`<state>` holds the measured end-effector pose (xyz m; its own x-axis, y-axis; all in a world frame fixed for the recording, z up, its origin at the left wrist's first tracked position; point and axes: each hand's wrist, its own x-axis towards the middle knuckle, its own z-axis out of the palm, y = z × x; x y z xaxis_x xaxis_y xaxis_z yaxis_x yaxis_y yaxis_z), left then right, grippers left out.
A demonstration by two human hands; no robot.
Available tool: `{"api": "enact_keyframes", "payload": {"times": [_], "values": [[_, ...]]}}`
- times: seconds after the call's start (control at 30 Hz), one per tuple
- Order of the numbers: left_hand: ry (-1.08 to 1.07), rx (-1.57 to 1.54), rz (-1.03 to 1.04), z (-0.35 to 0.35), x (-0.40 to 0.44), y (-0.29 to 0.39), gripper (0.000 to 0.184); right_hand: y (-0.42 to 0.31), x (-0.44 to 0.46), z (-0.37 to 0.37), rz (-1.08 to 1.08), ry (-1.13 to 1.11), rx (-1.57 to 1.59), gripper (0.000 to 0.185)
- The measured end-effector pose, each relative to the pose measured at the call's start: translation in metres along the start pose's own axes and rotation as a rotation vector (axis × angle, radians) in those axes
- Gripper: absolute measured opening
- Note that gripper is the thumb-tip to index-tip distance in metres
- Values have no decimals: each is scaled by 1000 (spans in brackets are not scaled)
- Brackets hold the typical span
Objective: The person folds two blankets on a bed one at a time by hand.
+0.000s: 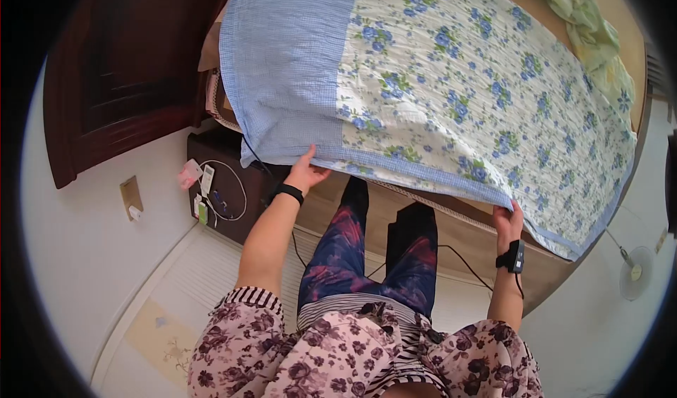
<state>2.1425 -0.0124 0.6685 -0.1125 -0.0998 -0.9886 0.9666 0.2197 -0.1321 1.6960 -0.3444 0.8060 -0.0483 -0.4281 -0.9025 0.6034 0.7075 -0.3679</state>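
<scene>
A quilt [437,80] with blue flowers on white and a plain light-blue band at its left side lies spread over the bed. My left hand [307,172] grips the quilt's near blue edge, left of the middle, with the thumb on top and the fingers underneath. Further right, my right hand [508,221] pinches the same edge near the quilt's lower right part. Between the two hands the hem is stretched and slightly raised above the wooden bed side [458,236]. The fingertips of both hands are partly hidden by the cloth.
At the left a dark nightstand [247,221] holds a white cable, a remote and small items. Dark wooden headboard [134,66] stands beyond it. A green-yellow cloth [589,27] lies at the bed's far right. A white fan [636,272] is at the right. Black cables hang by my legs.
</scene>
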Motion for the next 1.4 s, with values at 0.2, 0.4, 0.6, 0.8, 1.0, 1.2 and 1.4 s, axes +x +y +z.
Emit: {"api": "enact_keyframes", "payload": {"times": [0.2,0.4,0.6,0.8,1.0,1.2,1.4], "values": [[356,100,304,-11,-15,41,35,-3,2,0,68,-28,29,15],[280,156,424,-36,21,81,49,-27,-18,-50,129,-106,-13,18],[498,379,932,-34,-8,136,60,-21,-51,-27,65,108,-143,8],[455,168,584,-67,-59,224,58,-30,-40,-36,93,81,-222,5],[17,499,4,-58,-60,147,83,-33,-42,-34,49,93,-257,2],[386,846,848,-61,-38,66,40,-30,-52,-20,60,128,-224,4],[-6,429,343,-47,-6,7,33,-46,-37,-31,100,80,-213,6]]}}
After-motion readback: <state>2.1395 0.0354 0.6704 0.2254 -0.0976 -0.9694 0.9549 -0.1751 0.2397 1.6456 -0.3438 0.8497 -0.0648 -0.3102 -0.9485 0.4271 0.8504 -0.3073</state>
